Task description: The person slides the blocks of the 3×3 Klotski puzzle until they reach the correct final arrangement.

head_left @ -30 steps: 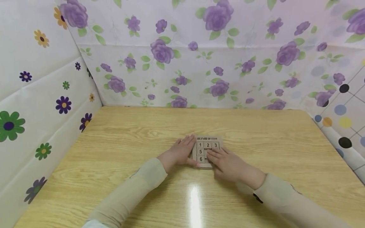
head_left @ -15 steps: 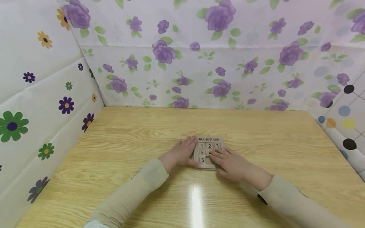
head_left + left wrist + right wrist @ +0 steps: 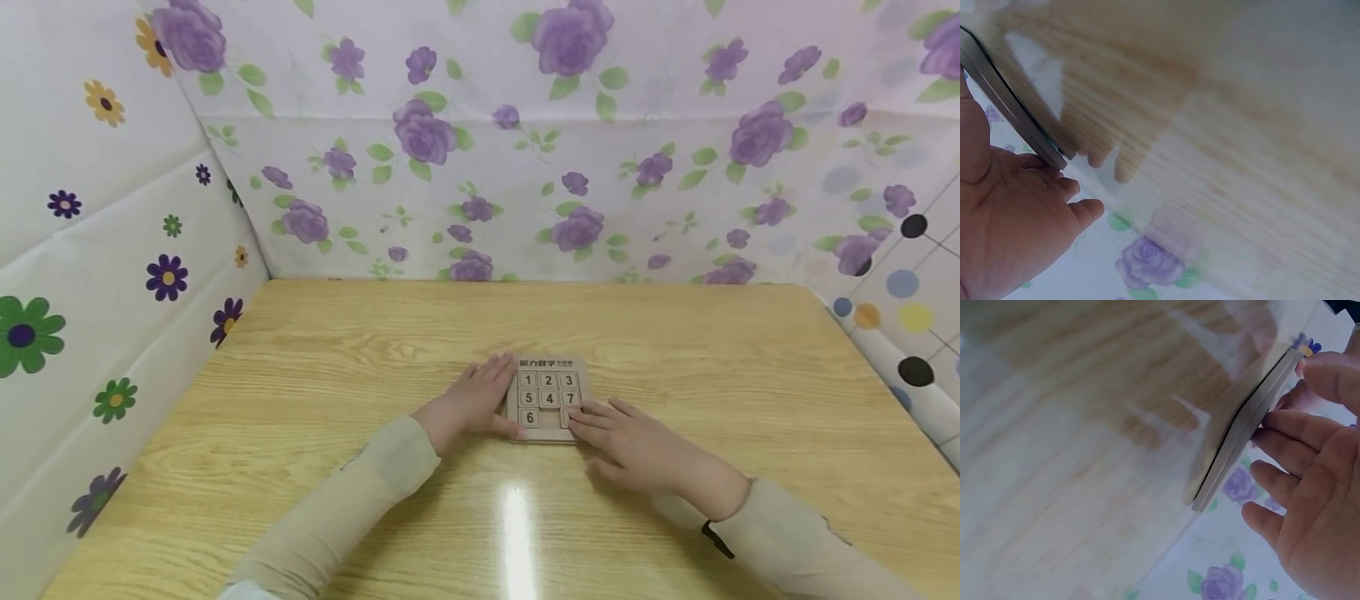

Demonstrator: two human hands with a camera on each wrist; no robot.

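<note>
Fingers of the left hand (image 3: 474,403) lie nearly straight along the left edge of the flat, grey-beige, rectangular number board (image 3: 547,434), gripping nothing; the right hand (image 3: 633,443), fingers extended and holding nothing, appears to touch the square bottom-right tile (image 3: 565,419), its number hidden. Brace the board on the pale wood-grain table (image 3: 337,358) and push lightly and level, easing the tile towards the bare bottom-middle slot (image 3: 551,419).

The table (image 3: 360,333) looks glossy wood, the number puzzle (image 3: 550,398) matt.

Puzzle (image 3: 550,419) lies on table (image 3: 390,333) between left hand (image 3: 477,402) and right hand (image 3: 637,446), tile 4 (image 3: 550,399) central.
</note>
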